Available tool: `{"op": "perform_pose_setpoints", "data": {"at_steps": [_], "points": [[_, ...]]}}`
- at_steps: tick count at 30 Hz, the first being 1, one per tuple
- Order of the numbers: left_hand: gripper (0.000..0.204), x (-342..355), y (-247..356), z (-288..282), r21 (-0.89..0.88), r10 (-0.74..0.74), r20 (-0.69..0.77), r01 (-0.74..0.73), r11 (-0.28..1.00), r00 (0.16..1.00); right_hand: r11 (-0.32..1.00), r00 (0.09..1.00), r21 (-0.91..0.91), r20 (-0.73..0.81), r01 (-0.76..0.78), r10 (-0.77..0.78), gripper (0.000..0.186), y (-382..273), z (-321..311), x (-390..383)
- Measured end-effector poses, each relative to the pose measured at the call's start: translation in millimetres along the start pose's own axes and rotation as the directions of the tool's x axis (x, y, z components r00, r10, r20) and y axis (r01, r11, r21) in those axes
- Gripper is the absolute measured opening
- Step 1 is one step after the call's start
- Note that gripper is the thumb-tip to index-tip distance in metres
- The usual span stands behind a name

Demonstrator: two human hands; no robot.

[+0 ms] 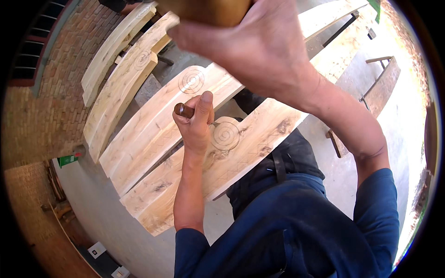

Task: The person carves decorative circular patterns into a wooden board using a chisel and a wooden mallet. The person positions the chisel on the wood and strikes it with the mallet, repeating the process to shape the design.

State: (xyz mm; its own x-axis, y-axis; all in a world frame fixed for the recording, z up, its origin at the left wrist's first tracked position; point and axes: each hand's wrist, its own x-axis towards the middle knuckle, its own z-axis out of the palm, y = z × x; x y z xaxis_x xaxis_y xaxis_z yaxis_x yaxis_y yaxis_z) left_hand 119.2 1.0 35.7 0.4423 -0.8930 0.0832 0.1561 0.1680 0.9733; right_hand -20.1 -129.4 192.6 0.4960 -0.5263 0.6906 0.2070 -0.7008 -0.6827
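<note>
Left hand is clenching the chisel in a full fist beside the near beam's spiral; the right hand is gripping the raised, blurred mallet. That chisel is probably handling stiff and light, its smooth handle best held below the butt — the mallet likely heavier. Open air is separating the hands, while beam edges and a gap are lying near the fist.
</note>
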Motion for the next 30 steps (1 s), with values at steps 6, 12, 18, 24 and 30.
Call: {"op": "perform_pose_setpoints", "data": {"at_steps": [6, 12, 18, 24, 30], "points": [[0.054, 1.5, 0.3, -2.6, 0.069, 0.075, 0.003, -0.075, 0.995, 0.997, 0.741, 0.928, -0.56, 0.254, 0.371, -0.272, 0.016, 18.5, 2.0, 10.1], [0.056, -0.1, -3.2, 7.0, 0.014, 0.066, -0.043, -0.065, 0.998, 0.997, 0.601, 0.876, -0.639, 0.39, 0.479, -0.284, 0.014, 29.6, 18.8, -17.5], [0.056, 2.6, -5.2, -1.3, 0.043, 0.053, 0.002, -0.053, 0.998, 0.999, 0.919, 0.967, -0.305, 0.052, 0.252, -0.248, 0.022, -0.4, -9.4, 11.9], [0.056, 2.9, 3.3, 8.7, 0.01, 0.027, -0.021, -0.027, 1.0, 0.999, 0.647, 0.952, -0.716, 0.302, 0.262, -0.052, 0.028, 29.7, 9.2, -35.1], [0.059, -7.7, -26.3, -25.3, 0.138, -0.034, 0.134, 0.015, 0.99, 0.99, 0.823, 0.831, -0.157, 0.022, -0.546, 0.556, 0.038, 50.8, 8.8, -124.6]]}}
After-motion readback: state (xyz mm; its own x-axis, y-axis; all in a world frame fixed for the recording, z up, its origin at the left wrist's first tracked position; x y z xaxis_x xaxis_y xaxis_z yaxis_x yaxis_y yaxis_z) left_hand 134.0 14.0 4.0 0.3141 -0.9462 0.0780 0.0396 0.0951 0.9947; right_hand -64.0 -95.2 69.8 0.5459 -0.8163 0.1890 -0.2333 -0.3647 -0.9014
